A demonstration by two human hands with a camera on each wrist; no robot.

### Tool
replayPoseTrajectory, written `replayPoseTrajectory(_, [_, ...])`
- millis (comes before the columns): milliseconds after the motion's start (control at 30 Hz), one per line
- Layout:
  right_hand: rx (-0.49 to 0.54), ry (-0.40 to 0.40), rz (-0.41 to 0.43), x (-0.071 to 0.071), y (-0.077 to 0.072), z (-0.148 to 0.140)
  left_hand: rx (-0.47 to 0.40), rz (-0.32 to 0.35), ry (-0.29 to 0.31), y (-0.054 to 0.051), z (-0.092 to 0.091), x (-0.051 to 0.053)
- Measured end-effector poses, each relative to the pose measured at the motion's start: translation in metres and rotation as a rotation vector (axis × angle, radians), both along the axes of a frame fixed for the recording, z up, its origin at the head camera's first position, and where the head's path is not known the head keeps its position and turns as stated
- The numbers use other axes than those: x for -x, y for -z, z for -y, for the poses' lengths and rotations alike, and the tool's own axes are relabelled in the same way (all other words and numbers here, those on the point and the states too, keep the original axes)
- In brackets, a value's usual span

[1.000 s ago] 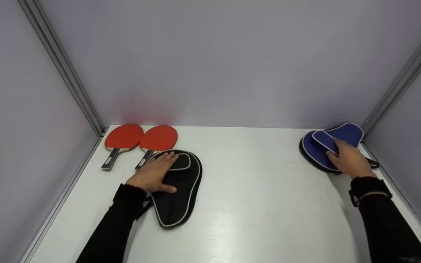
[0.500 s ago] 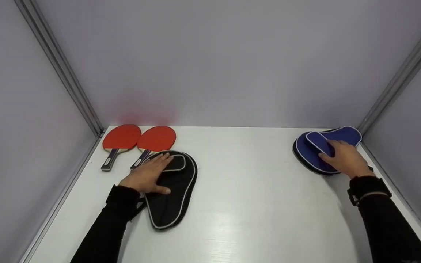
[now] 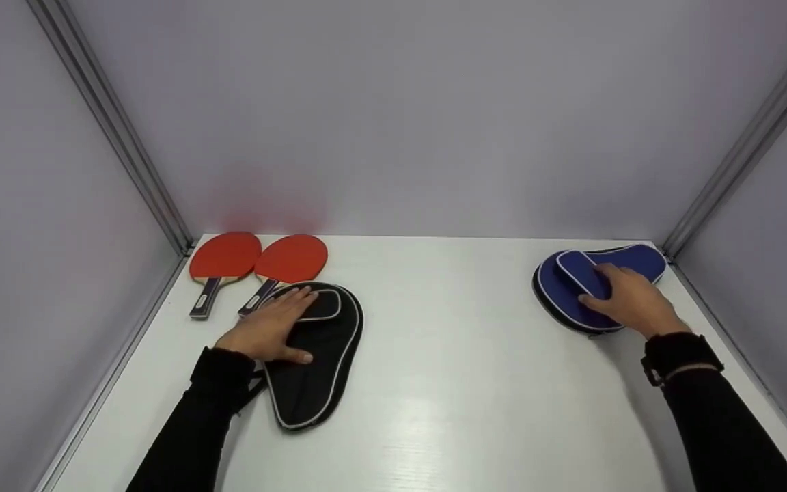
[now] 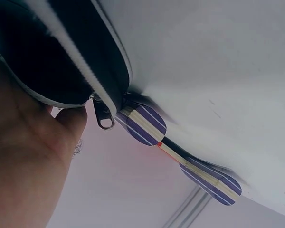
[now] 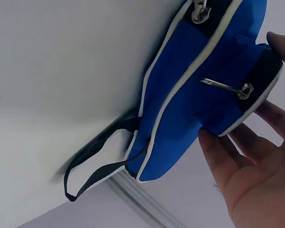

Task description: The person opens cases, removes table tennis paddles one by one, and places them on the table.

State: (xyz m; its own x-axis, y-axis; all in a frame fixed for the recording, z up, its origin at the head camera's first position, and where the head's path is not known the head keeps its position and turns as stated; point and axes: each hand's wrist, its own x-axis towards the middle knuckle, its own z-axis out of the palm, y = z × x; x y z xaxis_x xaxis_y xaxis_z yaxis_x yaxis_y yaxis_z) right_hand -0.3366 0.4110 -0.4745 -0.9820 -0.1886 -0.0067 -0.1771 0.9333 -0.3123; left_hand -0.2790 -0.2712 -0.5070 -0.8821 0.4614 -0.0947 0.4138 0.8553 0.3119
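Lying flat on the white table is a black table tennis paddle case [image 3: 315, 389] with pale piping. My left hand [image 3: 267, 331] rests on top of it, fingers spread over its small pocket. Over on the right lies a blue paddle case [image 3: 632, 261] with white piping. My right hand [image 3: 632, 304] pinches its raised ball pocket [image 5: 228, 114] between thumb and fingers. Two red paddles [image 3: 226, 256] lie side by side at the back left. The nearer paddle's handle [image 3: 257, 298] reaches close to the black case. What the cases contain is hidden.
Grey wall panels with metal corner posts [image 3: 113, 137] enclose the table [image 3: 448, 383] at the back and both sides. A black wrist loop [image 5: 92, 166] extends from the blue case. A metal zip pull [image 4: 104, 118] hangs from the black case.
The blue case has slid left and slightly nearer with my right hand, turning a little. The black case under my left hand has shifted slightly left. The paddles stay put.
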Motion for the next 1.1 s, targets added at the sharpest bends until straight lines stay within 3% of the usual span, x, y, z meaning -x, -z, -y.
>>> replayPoseTrajectory(367, [0.055, 0.012, -0.11, -0.007, 0.011, 0.026, 0.002, -0.013, 0.014, 0.0, -0.001, -0.001])
replayPoseTrajectory(733, [0.131, -0.016, -0.124, -0.013, 0.016, 0.057, 0.015, -0.015, 0.017, -0.005, -0.002, -0.003])
replayPoseTrajectory(1100, [0.217, -0.076, -0.117, -0.025, 0.014, 0.102, 0.028, 0.04, -0.042, -0.012, -0.006, 0.0])
